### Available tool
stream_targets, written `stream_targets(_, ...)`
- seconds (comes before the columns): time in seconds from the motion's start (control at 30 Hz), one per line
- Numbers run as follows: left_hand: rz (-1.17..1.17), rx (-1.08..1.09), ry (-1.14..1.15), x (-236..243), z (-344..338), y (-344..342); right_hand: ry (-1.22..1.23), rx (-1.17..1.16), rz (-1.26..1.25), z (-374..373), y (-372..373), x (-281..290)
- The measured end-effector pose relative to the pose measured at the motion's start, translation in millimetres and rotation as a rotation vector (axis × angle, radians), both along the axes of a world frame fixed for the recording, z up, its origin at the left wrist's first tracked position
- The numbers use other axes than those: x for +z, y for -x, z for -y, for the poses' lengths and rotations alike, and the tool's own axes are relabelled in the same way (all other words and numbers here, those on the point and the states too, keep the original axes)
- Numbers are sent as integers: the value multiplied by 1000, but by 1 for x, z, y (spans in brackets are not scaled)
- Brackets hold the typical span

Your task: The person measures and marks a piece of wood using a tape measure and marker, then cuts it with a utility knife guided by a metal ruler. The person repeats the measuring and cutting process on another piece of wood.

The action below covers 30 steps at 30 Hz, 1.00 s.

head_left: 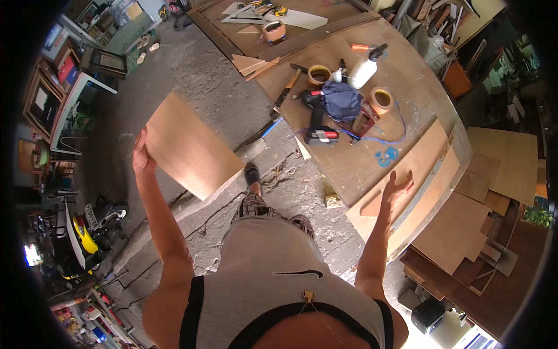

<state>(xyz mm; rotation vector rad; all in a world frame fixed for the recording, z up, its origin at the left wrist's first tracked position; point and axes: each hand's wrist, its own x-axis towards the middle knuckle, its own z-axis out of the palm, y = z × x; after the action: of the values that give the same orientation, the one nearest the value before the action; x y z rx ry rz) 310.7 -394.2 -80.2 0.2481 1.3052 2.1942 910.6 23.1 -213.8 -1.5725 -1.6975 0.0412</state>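
Observation:
My left hand [143, 154], out to the left above the floor, is closed on the edge of a rectangular plywood panel [192, 148]. The panel hangs at a slant in the air. Over the near right corner of the workbench, my right hand [398, 187] has its fingers apart and holds nothing. Beneath or beside that hand lies a wooden board [421, 151]; I cannot tell whether they touch. A grey metal straightedge strip [427, 183] lies along the boards there.
On the workbench [360, 168] are a cordless drill [317, 110], a dark blue cloth [341, 100], tape rolls [381, 100], a white bottle [363, 71] and a hammer [286, 90]. Plywood offcuts [447, 232] are stacked at right. A motorbike [87, 232] stands at left.

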Motion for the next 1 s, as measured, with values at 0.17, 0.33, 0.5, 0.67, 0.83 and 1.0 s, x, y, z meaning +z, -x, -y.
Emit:
stream_targets(0.17,134,-49,23,-18,3,89,479,640,-479,80,246,62)
stream_targets(0.33,193,-225,255,-29,-74,196,1289,1384,-527,138,458,94)
stream_targets(0.5,56,-180,474,0,-147,265,1362,1434,-662,130,575,102)
stream_targets(0.67,-64,-235,504,-15,-223,314,1400,1336,-843,56,676,82)
stream_targets(0.83,-172,-285,597,-41,-356,428,570,1232,-733,-163,762,3)
stream_targets(1.0,-323,-647,583,-104,-493,526,355,321,363,-334,811,0)
